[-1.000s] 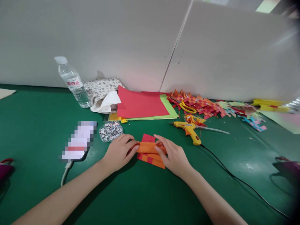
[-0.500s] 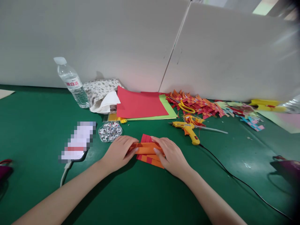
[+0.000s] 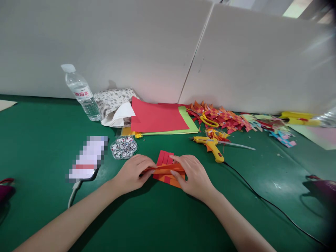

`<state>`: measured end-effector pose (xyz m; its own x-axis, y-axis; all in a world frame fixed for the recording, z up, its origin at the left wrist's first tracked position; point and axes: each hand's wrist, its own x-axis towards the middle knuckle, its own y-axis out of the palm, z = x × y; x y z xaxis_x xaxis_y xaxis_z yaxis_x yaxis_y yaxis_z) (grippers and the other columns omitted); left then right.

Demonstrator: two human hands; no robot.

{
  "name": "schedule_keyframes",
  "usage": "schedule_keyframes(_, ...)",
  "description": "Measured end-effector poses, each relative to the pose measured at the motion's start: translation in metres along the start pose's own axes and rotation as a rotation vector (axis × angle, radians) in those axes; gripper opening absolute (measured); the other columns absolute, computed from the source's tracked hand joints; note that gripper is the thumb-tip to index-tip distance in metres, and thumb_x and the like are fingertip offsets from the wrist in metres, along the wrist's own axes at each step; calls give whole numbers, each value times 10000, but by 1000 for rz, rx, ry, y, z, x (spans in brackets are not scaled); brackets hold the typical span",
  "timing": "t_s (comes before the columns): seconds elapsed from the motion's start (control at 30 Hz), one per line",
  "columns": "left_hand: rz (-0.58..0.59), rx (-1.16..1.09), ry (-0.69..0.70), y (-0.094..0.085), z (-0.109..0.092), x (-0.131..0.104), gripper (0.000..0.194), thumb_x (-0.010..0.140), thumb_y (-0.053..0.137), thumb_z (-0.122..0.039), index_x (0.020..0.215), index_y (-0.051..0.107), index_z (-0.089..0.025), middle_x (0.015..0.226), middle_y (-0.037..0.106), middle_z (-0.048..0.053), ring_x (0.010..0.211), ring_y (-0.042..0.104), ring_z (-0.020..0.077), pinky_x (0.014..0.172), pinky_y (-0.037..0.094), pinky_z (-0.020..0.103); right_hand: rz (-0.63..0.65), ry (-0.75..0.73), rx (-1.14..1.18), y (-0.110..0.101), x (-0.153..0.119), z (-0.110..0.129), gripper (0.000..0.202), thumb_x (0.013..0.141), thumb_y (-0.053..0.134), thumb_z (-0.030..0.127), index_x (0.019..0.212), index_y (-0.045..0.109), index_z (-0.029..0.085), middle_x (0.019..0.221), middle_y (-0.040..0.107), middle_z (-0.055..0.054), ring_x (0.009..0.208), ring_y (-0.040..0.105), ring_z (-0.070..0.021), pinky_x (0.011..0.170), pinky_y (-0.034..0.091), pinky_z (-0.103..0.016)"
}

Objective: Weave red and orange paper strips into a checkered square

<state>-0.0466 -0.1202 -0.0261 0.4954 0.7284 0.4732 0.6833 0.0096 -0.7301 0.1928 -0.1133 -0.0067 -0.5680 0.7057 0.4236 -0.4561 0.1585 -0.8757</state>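
Low over the green table, my left hand (image 3: 136, 172) pinches the left end of an orange paper strip (image 3: 166, 169). At the strip's other end my right hand (image 3: 193, 175) has it between thumb and fingers. The strip looks narrow and folded along its length. Beneath it lies a piece of red and orange woven paper (image 3: 168, 180), with red strips (image 3: 164, 157) pointing away from me. Part of this paper is covered by the orange strip and my right hand.
A yellow glue gun (image 3: 210, 142) with a black cord lies to the right. Beyond my hands are red paper sheets (image 3: 157, 115), a pack of googly eyes (image 3: 124, 147) and yellow scissors (image 3: 208, 120). A phone (image 3: 89, 155) and water bottle (image 3: 82, 92) are on the left.
The orange strip has turned from showing a broad face to a narrower, folded look. More of the red strips behind it shows. Both hands have stayed nearly in place.
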Motion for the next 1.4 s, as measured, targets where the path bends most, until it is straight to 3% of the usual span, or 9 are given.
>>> schedule_keyframes(0.57,-21,-148,-8,2,2,-2,199,832,533,-136,998,631,-184,911,623,60,795,605,130,682,512,248,-44,-104,59,2,1,-2,256,870,520,205,1126,521,206,887,684,-45,809,589,-191,810,462,-380)
schedule_keyframes(0.77,-62,-115,86,5,8,-2,196,851,537,-145,1006,647,-191,953,647,63,867,626,130,753,533,246,-107,-122,35,1,0,-2,250,845,546,177,1094,539,196,860,678,-42,780,578,-181,858,441,-394)
schedule_keyframes(0.93,-24,-78,35,6,8,-2,239,860,531,-190,1085,613,-198,1022,652,66,944,618,148,818,534,289,-63,-79,12,-7,0,-6,250,825,527,170,1069,576,197,782,644,-28,721,567,-157,928,409,-423)
schedule_keyframes(1.2,-71,-83,21,9,13,-3,205,847,555,-178,1037,628,-199,962,685,46,887,636,137,788,540,267,-2,-68,2,-8,1,-7,298,806,531,190,1103,559,197,859,657,-40,815,607,-175,962,395,-451)
schedule_keyframes(1.4,-62,-117,49,8,13,-2,204,841,556,-163,1026,636,-195,951,688,52,885,639,140,783,537,267,-55,-118,10,3,0,1,307,852,548,263,1141,520,167,980,671,-79,904,613,-210,898,453,-427)
